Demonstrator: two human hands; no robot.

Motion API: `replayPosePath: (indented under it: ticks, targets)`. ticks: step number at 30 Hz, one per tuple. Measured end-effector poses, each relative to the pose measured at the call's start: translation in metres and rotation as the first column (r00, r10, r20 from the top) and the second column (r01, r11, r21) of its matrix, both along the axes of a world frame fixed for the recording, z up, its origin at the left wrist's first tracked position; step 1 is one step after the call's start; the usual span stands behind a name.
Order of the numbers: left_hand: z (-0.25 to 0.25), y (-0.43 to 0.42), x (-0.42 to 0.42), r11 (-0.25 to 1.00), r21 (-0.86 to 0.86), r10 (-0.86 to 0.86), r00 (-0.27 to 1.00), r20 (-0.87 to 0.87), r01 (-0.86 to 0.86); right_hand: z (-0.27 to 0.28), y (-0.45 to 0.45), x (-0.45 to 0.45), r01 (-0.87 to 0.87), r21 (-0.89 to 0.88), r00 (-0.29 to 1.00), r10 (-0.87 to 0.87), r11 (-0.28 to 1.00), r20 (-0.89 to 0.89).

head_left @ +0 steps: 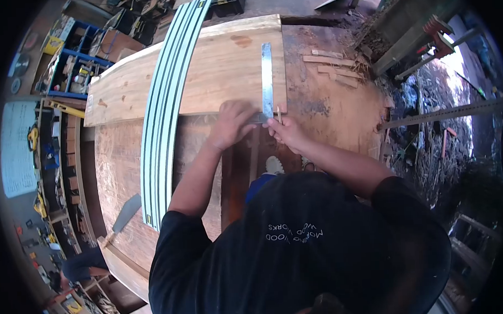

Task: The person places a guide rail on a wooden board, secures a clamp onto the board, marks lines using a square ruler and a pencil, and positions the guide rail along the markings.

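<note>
A wide plank (221, 69) lies across the bench, and a metal square (267, 79) rests near its right end with its blade pointing away from me. My right hand (286, 132) is closed on a thin pencil (279, 116), held upright at the plank's near edge beside the square. My left hand (235, 123) is at the near edge, left of the square's lower end. Its fingers are bent and smeared by motion, so I cannot tell whether it grips the square.
A long pale-green guide rail (174, 93) lies across the plank. Wood offcuts (334, 63) are on the workbench (339, 120) to the right. A grey-bladed tool (127, 213) lies at lower left. A blue tool tray (52, 86) and shelves stand at left. Another person's leg (86, 265) shows at lower left.
</note>
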State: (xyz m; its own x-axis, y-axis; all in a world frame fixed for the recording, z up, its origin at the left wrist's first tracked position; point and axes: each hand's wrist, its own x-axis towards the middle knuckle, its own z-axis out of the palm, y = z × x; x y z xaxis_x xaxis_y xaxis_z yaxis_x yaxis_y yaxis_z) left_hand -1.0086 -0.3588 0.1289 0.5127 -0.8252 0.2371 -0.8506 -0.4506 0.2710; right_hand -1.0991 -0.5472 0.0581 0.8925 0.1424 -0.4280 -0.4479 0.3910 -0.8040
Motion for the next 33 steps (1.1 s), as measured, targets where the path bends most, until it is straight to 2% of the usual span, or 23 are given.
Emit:
replayPosePath:
  ticks: [2, 3, 5, 10, 21, 33]
  targets:
    - [-0.002, 0.003, 0.022, 0.993, -0.047, -0.11, 0.994, 0.03, 0.111, 0.007, 0.003, 0.003, 0.059, -0.006, 0.998, -0.059, 0.998, -0.007]
    - [-0.007, 0.005, 0.031, 0.989, -0.002, -0.146, 0.989, -0.026, 0.146, 0.008, 0.007, 0.002, 0.086, -0.008, 0.995, -0.086, 0.996, -0.043]
    - [-0.011, 0.003, 0.042, 0.977, -0.017, -0.213, 0.976, -0.043, 0.212, 0.009, 0.013, -0.002, 0.133, -0.017, 0.987, -0.134, 0.991, -0.092]
    - [-0.013, 0.004, 0.048, 0.955, -0.035, -0.294, 0.955, -0.042, 0.293, 0.006, 0.018, -0.006, 0.218, -0.076, 0.975, -0.22, 0.973, -0.015]
    - [-0.011, 0.001, 0.043, 0.975, -0.086, -0.212, 0.976, -0.058, 0.207, 0.013, 0.012, -0.01, 0.223, -0.05, 0.973, -0.225, 0.974, -0.044]
    - [-0.012, -0.001, 0.044, 0.978, -0.082, -0.2, 0.975, -0.091, 0.193, 0.01, 0.008, -0.01, 0.211, -0.057, 0.977, -0.213, 0.976, -0.03]
